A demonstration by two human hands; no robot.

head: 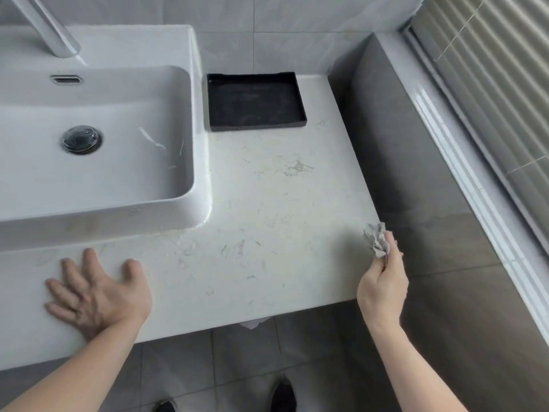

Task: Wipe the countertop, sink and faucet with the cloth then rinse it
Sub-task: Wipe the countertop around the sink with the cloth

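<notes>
Marble-look white stone is filling most of the view: the countertop (267, 209) is running from nine o'clock to three o'clock, pale with faint grey-beige veining and scuff-like marks. Sitting on it at ten o'clock is the white sink (124, 120), its basin carrying a few thin streaks near the dark round drain (82, 140); the chrome faucet (50, 28) is slanting in at eleven o'clock. A black tray (255, 102) is lying at twelve o'clock, just beside the sink.

The left hand (95, 292) is pressing flat on the counter's front at eight o'clock, fingers spread and grasping nothing. The right hand (383, 281) is pinching the cloth (378, 239) at four o'clock, right at the counter's right edge.

That cloth is looking small, grey and tightly crumpled, so little of it is meeting the stone. Wiping the counter appears to be the step in hand; it would go better with the cloth opened flat under the palm, strokes overlapping from the edge toward the sink, the tray lifted to reach beneath, and the left hand shifting off unwiped stone.
</notes>
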